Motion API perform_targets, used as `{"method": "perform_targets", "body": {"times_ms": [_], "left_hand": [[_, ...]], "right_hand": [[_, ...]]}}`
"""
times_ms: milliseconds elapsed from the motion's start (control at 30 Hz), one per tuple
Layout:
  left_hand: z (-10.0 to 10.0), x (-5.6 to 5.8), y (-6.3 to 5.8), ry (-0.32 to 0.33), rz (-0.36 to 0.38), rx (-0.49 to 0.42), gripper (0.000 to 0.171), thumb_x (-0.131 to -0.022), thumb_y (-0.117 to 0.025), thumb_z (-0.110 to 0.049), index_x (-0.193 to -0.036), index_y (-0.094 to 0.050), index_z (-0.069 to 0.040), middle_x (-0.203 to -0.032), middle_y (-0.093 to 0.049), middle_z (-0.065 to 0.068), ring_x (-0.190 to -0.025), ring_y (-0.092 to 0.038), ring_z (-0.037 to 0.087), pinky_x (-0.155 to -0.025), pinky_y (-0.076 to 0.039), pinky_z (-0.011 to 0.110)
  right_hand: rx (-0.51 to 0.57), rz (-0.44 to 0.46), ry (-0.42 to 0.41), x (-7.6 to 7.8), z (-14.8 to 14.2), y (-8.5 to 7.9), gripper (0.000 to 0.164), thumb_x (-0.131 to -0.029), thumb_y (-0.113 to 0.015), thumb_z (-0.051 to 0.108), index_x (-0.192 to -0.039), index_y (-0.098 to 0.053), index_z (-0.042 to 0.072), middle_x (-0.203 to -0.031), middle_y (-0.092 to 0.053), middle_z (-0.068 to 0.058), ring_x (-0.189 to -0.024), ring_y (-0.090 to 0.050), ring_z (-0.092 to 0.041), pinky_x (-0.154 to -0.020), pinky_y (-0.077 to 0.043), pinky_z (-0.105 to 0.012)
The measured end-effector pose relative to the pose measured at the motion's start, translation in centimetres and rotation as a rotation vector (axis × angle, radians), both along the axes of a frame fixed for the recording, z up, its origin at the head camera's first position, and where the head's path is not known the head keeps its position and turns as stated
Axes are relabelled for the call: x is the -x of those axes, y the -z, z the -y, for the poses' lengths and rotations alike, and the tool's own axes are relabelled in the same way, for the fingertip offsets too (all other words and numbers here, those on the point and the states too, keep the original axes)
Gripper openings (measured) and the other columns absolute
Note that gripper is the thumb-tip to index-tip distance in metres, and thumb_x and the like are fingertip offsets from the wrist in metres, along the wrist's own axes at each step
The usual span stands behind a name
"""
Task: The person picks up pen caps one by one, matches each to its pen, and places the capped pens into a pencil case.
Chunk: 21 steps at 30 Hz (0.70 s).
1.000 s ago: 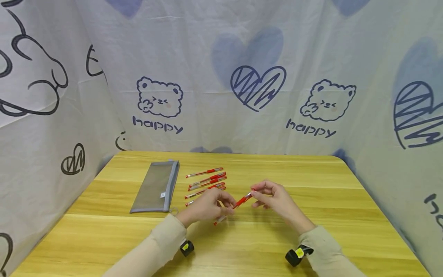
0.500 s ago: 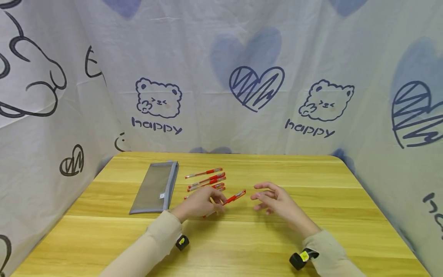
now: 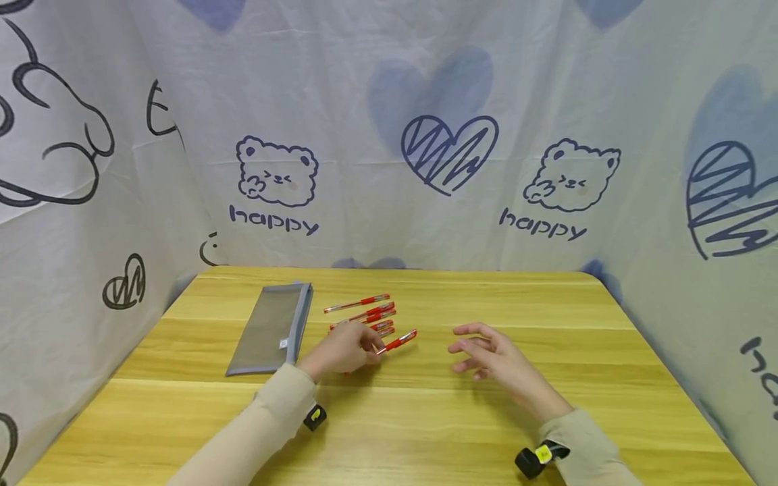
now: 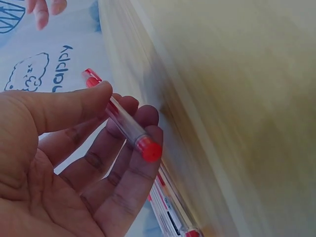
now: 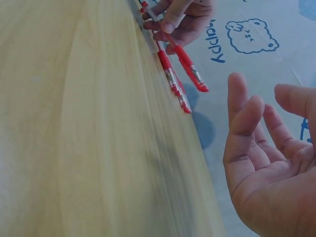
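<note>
My left hand point(image 3: 345, 349) pinches a red gel pen point(image 3: 400, 341) between thumb and fingers, just in front of a row of several similar red pens point(image 3: 360, 305). In the left wrist view the held pen point(image 4: 129, 122) slants across the fingers, its clear barrel ending in a red plug toward the camera. The right wrist view shows its red grip and capped end point(image 5: 190, 68) sticking out past the left fingers. My right hand point(image 3: 495, 358) hovers to the right over the table, fingers spread and loosely bent, holding nothing. Part of the row is hidden behind the left hand.
Left of the pens lies a flat grey mesh zip pouch point(image 3: 267, 331), its zipper edge toward them. Everything rests on a wooden table point(image 3: 425, 432). A white printed cloth point(image 3: 365, 223) hangs behind the table and along both sides.
The right hand has let go of the pen and drawn back to the right. My left hand has carried the pen left and slightly away, toward the row.
</note>
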<state>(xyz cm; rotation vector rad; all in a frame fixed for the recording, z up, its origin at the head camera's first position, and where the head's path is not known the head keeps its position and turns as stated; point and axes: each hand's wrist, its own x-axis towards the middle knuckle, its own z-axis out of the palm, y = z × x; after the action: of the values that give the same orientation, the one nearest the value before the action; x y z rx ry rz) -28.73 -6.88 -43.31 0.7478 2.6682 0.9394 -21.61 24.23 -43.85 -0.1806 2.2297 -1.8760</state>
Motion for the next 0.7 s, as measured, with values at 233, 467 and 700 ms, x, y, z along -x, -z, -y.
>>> {"method": "perform_targets", "body": {"times_ms": [233,467,700], "left_hand": [[0.0,0.4,-0.1,-0.026,0.003,0.046,0.008,-0.094,-0.081,-0.007,-0.099,-0.083,-0.012,-0.085,-0.074,-0.002,-0.078,-0.058,0.011,-0.074,-0.05,0.029],[0.0,0.9,-0.2,-0.026,0.019,0.042,0.008,-0.093,-0.082,-0.006,-0.1,-0.082,-0.01,-0.087,-0.073,-0.001,-0.078,-0.058,0.013,-0.069,-0.049,0.027],[0.1,1.5,-0.2,-0.025,0.02,0.056,0.01,-0.093,-0.081,-0.005,-0.101,-0.083,-0.011,-0.087,-0.073,-0.001,-0.08,-0.057,0.012,-0.074,-0.049,0.028]], "right_hand": [[0.019,0.01,0.01,-0.3,-0.8,0.0,0.047,-0.113,-0.057,0.032,-0.15,-0.048,0.004,-0.123,-0.074,-0.005,-0.092,-0.076,-0.012,-0.071,-0.053,-0.025],[0.123,0.061,0.03,-0.2,-1.8,0.0,0.034,-0.113,-0.056,0.032,-0.142,-0.054,0.013,-0.115,-0.072,0.006,-0.089,-0.074,-0.01,-0.067,-0.05,-0.021],[0.183,0.059,0.029,-0.2,-2.9,-0.1,0.023,-0.114,-0.055,0.031,-0.134,-0.058,0.021,-0.114,-0.072,0.008,-0.087,-0.073,-0.007,-0.067,-0.05,-0.02]]}}
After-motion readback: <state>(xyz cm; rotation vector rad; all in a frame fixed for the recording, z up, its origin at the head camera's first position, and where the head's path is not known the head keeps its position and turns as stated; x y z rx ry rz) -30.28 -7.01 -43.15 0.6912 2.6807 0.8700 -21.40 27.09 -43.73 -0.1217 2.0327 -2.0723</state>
